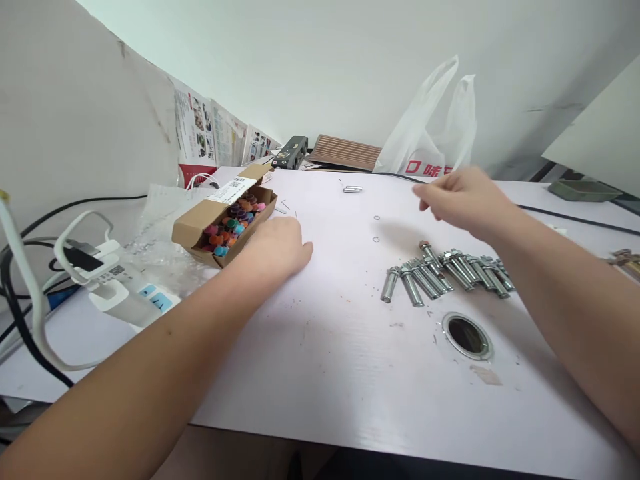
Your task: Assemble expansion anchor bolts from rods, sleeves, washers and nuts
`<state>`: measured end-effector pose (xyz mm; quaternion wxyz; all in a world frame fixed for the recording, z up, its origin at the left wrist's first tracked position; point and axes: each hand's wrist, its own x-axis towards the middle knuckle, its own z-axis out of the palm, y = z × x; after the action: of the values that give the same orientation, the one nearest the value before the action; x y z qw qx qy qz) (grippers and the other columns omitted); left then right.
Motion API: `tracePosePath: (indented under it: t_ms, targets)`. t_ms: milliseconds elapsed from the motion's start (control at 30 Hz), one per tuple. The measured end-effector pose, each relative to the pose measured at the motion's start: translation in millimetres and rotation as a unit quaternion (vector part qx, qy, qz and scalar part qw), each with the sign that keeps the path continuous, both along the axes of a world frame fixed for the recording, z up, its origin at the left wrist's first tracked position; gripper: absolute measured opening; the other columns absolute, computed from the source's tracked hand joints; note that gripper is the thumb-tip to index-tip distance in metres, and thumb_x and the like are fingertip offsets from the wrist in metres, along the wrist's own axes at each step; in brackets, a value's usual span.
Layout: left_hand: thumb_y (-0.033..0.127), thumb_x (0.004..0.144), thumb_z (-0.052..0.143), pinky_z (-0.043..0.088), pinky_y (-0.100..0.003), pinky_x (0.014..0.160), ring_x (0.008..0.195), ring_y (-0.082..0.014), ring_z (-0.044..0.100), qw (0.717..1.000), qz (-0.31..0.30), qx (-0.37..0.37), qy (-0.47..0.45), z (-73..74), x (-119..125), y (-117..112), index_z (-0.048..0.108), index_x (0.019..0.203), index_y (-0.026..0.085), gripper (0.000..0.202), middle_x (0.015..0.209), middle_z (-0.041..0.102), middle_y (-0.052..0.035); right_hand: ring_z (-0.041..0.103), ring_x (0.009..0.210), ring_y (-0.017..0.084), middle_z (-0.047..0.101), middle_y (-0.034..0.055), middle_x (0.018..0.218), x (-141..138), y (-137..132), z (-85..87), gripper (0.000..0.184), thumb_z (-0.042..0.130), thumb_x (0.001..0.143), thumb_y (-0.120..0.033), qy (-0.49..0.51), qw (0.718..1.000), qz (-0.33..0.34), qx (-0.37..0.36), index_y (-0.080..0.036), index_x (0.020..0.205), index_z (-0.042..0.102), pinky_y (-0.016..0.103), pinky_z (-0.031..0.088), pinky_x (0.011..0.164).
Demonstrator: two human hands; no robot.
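My left hand (280, 243) is low at the right side of an open cardboard box (200, 223), with its thumb toward the right. Its other fingers are mostly hidden, so whether they grip the box does not show. Inside the box lie many small coloured plastic pieces (235, 223). My right hand (457, 193) hovers above the table, thumb and fingers drawn together; anything between them is hidden. Below it, several metal expansion bolts (425, 279) lie side by side. Two small rings (376, 239) and a short metal piece (353, 189) rest farther back.
A round cable hole (469, 335) pierces the table (310, 373) near the bolts. White chargers on a power strip (133, 293) and cables crowd the left. A white plastic bag (430, 133), a brown slatted board (345, 152) and a black device (291, 153) line the back.
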<state>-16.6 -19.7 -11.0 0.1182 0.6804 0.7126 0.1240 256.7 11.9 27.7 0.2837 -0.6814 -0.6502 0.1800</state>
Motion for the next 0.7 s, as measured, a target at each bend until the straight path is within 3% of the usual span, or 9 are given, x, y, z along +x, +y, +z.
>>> tracePosePath:
  t_ms: [133, 267, 367, 433, 533, 633, 700]
  targets:
    - [0.034, 0.075, 0.063, 0.048, -0.037, 0.071, 0.086, -0.0345, 0.067, 0.993, -0.008, -0.079, 0.086, 1.5, 4.7, -2.4, 0.070, 0.084, 0.015, 0.022, 0.092, 0.070, -0.0214, 0.042, 0.043, 0.013, 0.059, 0.0056, 0.058, -16.0, -3.8, -15.8, 0.042, 0.058, 0.090, -0.051, -0.058, 0.992, 0.097, -0.049, -0.020, 0.063, 0.063, 0.033, 0.034, 0.044]
    - [0.036, 0.086, 0.053, 0.046, -0.036, 0.069, 0.085, -0.0324, 0.067, 0.999, -0.001, -0.018, 0.036, 2.9, 12.2, -3.0, 0.070, 0.088, 0.015, 0.027, 0.091, 0.071, -0.0205, 0.046, 0.043, 0.015, 0.059, 0.0058, 0.056, -18.3, 5.6, -21.3, 0.043, 0.056, 0.090, -0.053, -0.095, 0.983, 0.154, -0.040, -0.023, 0.059, 0.061, 0.035, 0.037, 0.045]
    - [0.035, 0.095, 0.040, 0.043, -0.034, 0.070, 0.083, -0.0271, 0.066, 0.998, -0.044, 0.034, -0.036, -5.6, 17.1, 1.7, 0.068, 0.089, 0.015, 0.034, 0.091, 0.072, -0.0168, 0.058, 0.056, 0.023, 0.063, 0.0105, 0.063, -18.8, 42.1, -24.5, 0.035, 0.059, 0.087, -0.050, -0.170, 0.977, 0.129, -0.013, -0.021, 0.066, 0.066, 0.039, 0.044, 0.053]
    - [0.031, 0.096, 0.038, 0.042, -0.033, 0.069, 0.082, -0.0251, 0.064, 0.994, -0.068, 0.039, -0.073, -13.4, 21.9, 3.6, 0.066, 0.088, 0.016, 0.033, 0.090, 0.072, -0.0146, 0.066, 0.082, 0.032, 0.070, 0.0157, 0.086, -25.6, 77.6, -27.3, 0.029, 0.066, 0.082, -0.043, -0.238, 0.966, 0.105, 0.010, -0.016, 0.091, 0.072, 0.044, 0.050, 0.071]
    - [0.030, 0.096, 0.040, 0.039, -0.032, 0.066, 0.076, -0.0227, 0.061, 0.989, -0.098, 0.050, -0.103, -21.0, 29.5, 1.0, 0.064, 0.086, 0.016, 0.029, 0.085, 0.070, -0.0121, 0.060, 0.114, 0.034, 0.065, 0.0173, 0.124, -41.8, 129.5, -32.1, 0.055, 0.066, 0.085, -0.039, -0.272, 0.951, 0.145, 0.032, -0.014, 0.133, 0.060, 0.044, 0.045, 0.096]
    - [0.031, 0.096, 0.041, 0.037, -0.031, 0.062, 0.067, -0.0193, 0.057, 0.984, -0.121, 0.032, -0.126, -21.0, 33.3, -5.2, 0.062, 0.081, 0.017, 0.029, 0.078, 0.068, -0.0093, 0.053, 0.126, 0.033, 0.055, 0.0151, 0.142, -53.1, 164.8, -39.0, 0.058, 0.064, 0.088, -0.049, -0.258, 0.948, 0.187, 0.010, -0.020, 0.137, 0.059, 0.042, 0.043, 0.100]
    - [0.031, 0.095, 0.042, 0.037, -0.031, 0.060, 0.063, -0.0177, 0.055, 0.981, -0.138, 0.013, -0.134, -19.4, 34.2, -8.3, 0.061, 0.078, 0.018, 0.029, 0.075, 0.067, -0.0082, 0.057, 0.119, 0.033, 0.059, 0.0160, 0.136, -56.0, 178.1, -46.3, 0.056, 0.066, 0.086, -0.053, -0.260, 0.945, 0.199, 0.008, -0.019, 0.130, 0.065, 0.040, 0.045, 0.095]
